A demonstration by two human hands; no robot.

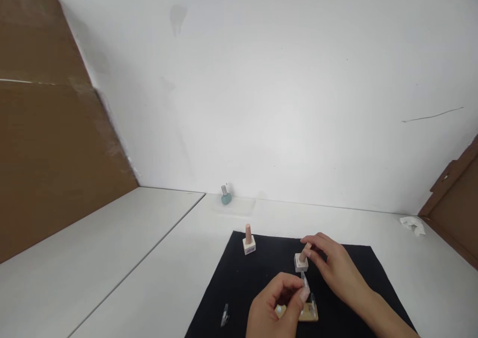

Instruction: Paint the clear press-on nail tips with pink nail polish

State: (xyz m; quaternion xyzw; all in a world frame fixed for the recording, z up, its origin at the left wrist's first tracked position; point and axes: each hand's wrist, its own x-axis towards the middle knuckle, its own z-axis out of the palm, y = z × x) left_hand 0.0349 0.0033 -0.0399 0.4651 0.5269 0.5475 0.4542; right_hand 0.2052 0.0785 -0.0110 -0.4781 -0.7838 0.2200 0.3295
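- The grip of the left hand (274, 303) is a pinch: thumb and forefinger closed on a small clear tip (304, 280), above the near part of the black mat (269, 268).
- The grip of the right hand (332, 266) is also closed, thumb and fingertips on the pink cap (304, 252) of the pale bottle (300, 265), which stands in the right half of the mat.
- The cap leans; I cannot tell if it is loose or screwed down.
- For good work, I think, the cap should be turned softly and lifted straight, because such a narrow bottle may tip over on the cloth of the mat.
- The clear tip should be pinched only at its edge; a hard squeeze could make it slip.
- The left wrist should keep clear of the wooden holder (309, 317) at the mat's near side.
- The second bottle (249, 244), at the mat's far left corner, can be left alone.
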